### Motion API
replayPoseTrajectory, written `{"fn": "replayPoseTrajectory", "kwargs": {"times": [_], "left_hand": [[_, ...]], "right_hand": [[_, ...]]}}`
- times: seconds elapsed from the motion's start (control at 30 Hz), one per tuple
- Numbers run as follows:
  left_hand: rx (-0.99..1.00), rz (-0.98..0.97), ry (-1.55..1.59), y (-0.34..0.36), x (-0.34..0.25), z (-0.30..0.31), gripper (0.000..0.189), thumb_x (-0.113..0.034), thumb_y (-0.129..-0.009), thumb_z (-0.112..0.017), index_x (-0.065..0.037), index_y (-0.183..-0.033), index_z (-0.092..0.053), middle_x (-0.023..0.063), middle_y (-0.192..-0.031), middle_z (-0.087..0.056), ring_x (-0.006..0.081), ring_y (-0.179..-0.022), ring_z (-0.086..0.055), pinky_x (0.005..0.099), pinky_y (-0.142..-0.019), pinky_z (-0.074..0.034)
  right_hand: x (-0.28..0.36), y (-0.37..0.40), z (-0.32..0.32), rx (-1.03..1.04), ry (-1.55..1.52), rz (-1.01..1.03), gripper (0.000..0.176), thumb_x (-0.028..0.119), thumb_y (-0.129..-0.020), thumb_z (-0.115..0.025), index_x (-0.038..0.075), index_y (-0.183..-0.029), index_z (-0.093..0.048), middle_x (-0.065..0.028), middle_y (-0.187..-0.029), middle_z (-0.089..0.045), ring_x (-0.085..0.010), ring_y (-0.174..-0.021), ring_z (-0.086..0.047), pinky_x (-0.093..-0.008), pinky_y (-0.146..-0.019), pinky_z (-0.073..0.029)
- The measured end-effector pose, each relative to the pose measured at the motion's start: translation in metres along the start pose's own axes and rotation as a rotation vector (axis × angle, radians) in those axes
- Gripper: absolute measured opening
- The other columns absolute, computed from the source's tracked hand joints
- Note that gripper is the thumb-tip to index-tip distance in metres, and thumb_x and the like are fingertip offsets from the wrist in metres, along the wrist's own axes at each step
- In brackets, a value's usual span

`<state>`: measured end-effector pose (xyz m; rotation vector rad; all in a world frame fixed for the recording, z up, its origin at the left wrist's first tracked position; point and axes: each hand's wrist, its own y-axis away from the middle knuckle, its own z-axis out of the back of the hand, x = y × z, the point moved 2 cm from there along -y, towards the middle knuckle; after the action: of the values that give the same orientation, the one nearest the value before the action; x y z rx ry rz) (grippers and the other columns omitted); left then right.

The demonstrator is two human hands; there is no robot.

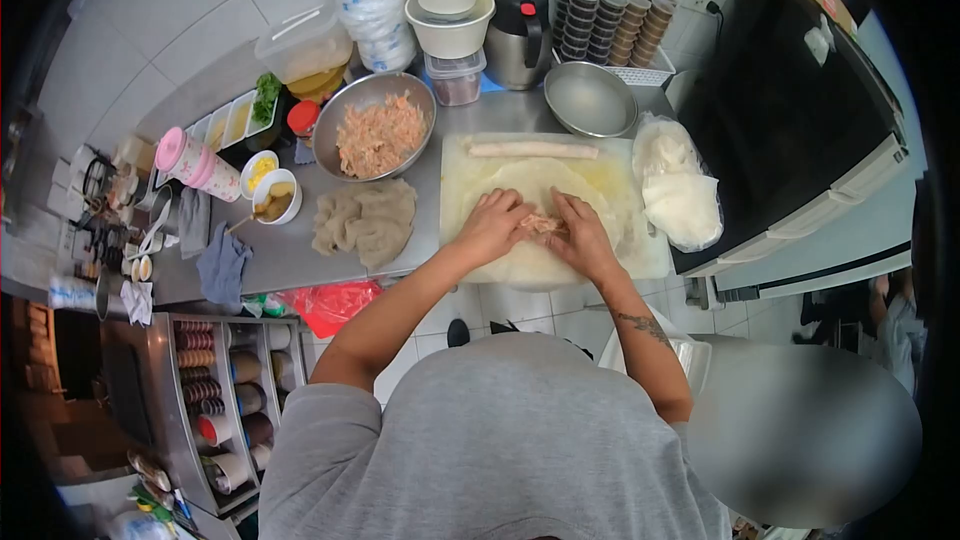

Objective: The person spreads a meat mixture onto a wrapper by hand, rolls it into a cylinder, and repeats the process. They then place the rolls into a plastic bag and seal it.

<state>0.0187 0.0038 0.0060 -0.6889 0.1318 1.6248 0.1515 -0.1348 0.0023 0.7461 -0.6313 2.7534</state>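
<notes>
A thin round wrapper sheet [530,178] lies on the pale cutting board [455,155]. On it is a small heap of pinkish shredded filling [541,224]. My left hand [492,225] presses the filling from the left, its fingers curled in. From the other side my right hand [582,232] closes on the same heap, fingers bent and thumb near it. One long rolled wrapper [533,150] lies across the board's far edge. Left of the board stands a metal bowl [332,145] of the same-looking filling [380,135].
A bag of white wrapper sheets [682,200] sits right of the board. Behind are an empty-looking steel bowl [590,100], a steel jug [517,35] and stacked lidded cups [600,25]. A crumpled beige cloth [366,222] and a small white bowl [277,198] lie left.
</notes>
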Motion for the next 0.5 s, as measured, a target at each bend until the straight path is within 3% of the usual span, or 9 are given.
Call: {"fn": "replayPoseTrajectory", "kwargs": {"times": [0.07, 0.17, 0.27, 0.37, 0.5], "left_hand": [[0.006, -0.044, -0.002, 0.004, 0.008, -0.006, 0.042, -0.014, -0.075, -0.073, -0.008, -0.115, -0.063, 0.0104, -0.107, -0.054, 0.0276, -0.101, -0.051, 0.0393, -0.091, -0.042], [0.012, -0.041, -0.004, 0.007, 0.011, -0.003, 0.028, -0.010, -0.078, -0.070, -0.006, -0.106, -0.065, 0.0081, -0.099, -0.056, 0.0279, -0.097, -0.052, 0.0382, -0.087, -0.044], [-0.150, -0.023, 0.105, 0.004, 0.008, 0.013, 0.022, -0.007, -0.079, -0.068, -0.007, -0.101, -0.066, 0.0069, -0.095, -0.057, 0.0275, -0.095, -0.053, 0.0376, -0.084, -0.045], [-0.059, -0.051, 0.100, 0.010, 0.013, 0.015, 0.029, -0.007, -0.078, -0.069, -0.008, -0.107, -0.065, 0.0086, -0.099, -0.056, 0.0282, -0.096, -0.052, 0.0364, -0.085, -0.045], [-0.035, -0.008, 0.066, 0.015, 0.021, 0.020, 0.033, -0.007, -0.078, -0.069, -0.008, -0.110, -0.064, 0.0102, -0.101, -0.056, 0.0296, -0.096, -0.053, 0.0368, -0.087, -0.045]], "right_hand": [[-0.005, 0.002, -0.011, -0.011, 0.072, 0.117, 0.048, 0.016, -0.071, -0.075, 0.009, -0.118, -0.064, -0.0084, -0.107, -0.062, -0.0263, -0.102, -0.056, -0.0376, -0.089, -0.045], [0.005, -0.001, -0.014, -0.023, 0.073, 0.069, 0.032, 0.015, -0.071, -0.074, 0.008, -0.103, -0.070, -0.0055, -0.097, -0.063, -0.0249, -0.097, -0.057, -0.0383, -0.087, -0.044], [0.015, -0.013, -0.004, -0.085, 0.066, 0.040, 0.027, 0.016, -0.072, -0.073, 0.008, -0.098, -0.071, -0.0047, -0.094, -0.063, -0.0246, -0.094, -0.057, -0.0391, -0.088, -0.043], [0.018, -0.014, -0.021, -0.107, 0.135, 0.144, 0.029, 0.018, -0.073, -0.072, 0.010, -0.101, -0.071, -0.0036, -0.096, -0.063, -0.0238, -0.094, -0.057, -0.0392, -0.089, -0.042], [0.027, -0.018, -0.026, -0.058, 0.156, 0.077, 0.028, 0.020, -0.074, -0.072, 0.012, -0.101, -0.072, -0.0022, -0.098, -0.063, -0.0222, -0.095, -0.057, -0.0385, -0.089, -0.042]]}}
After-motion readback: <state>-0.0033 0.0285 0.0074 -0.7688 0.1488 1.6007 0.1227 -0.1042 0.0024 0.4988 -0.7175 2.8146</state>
